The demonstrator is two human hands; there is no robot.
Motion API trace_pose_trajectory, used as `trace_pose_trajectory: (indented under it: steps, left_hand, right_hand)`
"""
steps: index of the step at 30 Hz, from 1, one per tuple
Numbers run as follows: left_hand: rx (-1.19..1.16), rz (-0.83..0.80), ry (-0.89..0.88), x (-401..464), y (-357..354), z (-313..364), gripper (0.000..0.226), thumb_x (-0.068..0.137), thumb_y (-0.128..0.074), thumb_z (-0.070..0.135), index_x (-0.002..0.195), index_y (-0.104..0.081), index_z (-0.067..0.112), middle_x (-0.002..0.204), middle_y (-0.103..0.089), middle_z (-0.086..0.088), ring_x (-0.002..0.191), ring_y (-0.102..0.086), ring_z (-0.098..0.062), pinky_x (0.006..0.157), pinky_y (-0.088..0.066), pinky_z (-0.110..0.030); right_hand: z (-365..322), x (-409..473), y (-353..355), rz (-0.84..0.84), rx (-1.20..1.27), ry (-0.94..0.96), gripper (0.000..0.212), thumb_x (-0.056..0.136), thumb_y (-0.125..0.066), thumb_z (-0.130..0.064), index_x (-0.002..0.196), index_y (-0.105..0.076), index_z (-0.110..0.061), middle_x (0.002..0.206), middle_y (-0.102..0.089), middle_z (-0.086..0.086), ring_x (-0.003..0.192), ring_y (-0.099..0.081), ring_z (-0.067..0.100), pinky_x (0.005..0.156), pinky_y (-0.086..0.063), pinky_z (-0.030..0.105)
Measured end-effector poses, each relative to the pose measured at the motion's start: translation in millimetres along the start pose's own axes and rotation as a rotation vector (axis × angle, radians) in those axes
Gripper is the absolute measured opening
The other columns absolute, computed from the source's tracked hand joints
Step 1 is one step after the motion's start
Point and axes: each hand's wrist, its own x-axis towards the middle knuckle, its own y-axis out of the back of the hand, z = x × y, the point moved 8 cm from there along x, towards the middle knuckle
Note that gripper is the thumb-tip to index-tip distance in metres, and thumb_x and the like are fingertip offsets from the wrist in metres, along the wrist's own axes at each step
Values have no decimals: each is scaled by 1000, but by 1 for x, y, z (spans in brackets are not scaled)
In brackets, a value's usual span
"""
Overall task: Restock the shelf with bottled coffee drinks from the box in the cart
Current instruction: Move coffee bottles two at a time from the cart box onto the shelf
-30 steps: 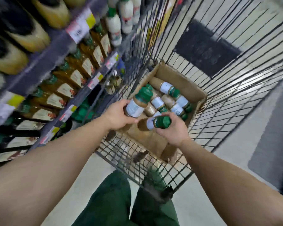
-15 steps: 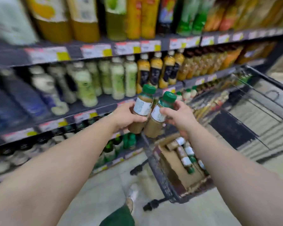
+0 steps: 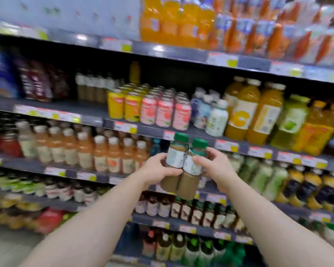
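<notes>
two coffee bottles up at the shelf, both grips low

the left hand (image 3: 158,169) is wrapped around the left coffee bottle (image 3: 175,162) at its label, thumb across the front. at its three o'clock, touching it, stands the right coffee bottle (image 3: 191,170), which the right hand (image 3: 214,168) grasps with fingers curled over the label. both bottles are upright, green caps at twelve o'clock, held in front of the shelf (image 3: 181,137) rather than on it.

risk, as a judgement: the bottles press together, so pushing one in could knock the other or topple the front row behind them; the picture is blurred, so a hurried reach may misjudge the shelf edge.

against the earlier pictures: the cart and box have left the view, the bottles sit higher and closer together, and the view now faces the shelving squarely, with rows of juice at one o'clock.
</notes>
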Motion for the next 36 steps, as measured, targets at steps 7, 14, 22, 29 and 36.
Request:
trace_pose_trajectory:
  steps: [7,14,22,29,36]
  left_hand:
    - [6,241,-69,-16,250,-18,70,57,-90,36,121,-62,23,116,-70,4,103,-67,-13,94,-54,-38]
    - [-62,372,-154,-4,423,5,58,74,-82,18,120,-49,24,108,-63,12,102,-62,-9,92,-51,-34]
    - [-57,503,-242,70,513,10,60,76,-80,18,128,-50,16,122,-63,2,109,-61,-11,95,-50,-35]
    - [108,519,-198,133,532,5,61,80,-77,25,133,-48,17,122,-59,3,107,-56,-12,87,-45,-27]
    - [140,407,-167,181,552,-23,60,82,-74,33,135,-49,21,123,-61,7,111,-58,-11,93,-46,-27]
  right_hand:
    - [-84,56,-228,-146,-11,193,27,82,-72,-13,86,-59,-36,87,-66,-17,76,-63,0,66,-51,25]
    - [-149,119,-360,-55,36,281,25,82,-73,-25,103,-62,-34,101,-69,-11,95,-67,12,89,-56,44]
    - [-187,208,-404,48,17,362,56,85,-70,-16,136,-48,-13,118,-59,-6,93,-54,2,86,-44,21]
    - [-169,281,-444,43,-16,336,66,85,-71,-22,143,-41,-13,135,-55,2,117,-55,13,96,-44,24]
    - [-150,310,-469,24,-18,314,74,80,-76,-22,144,-38,-19,120,-51,-11,115,-52,7,98,-44,25]
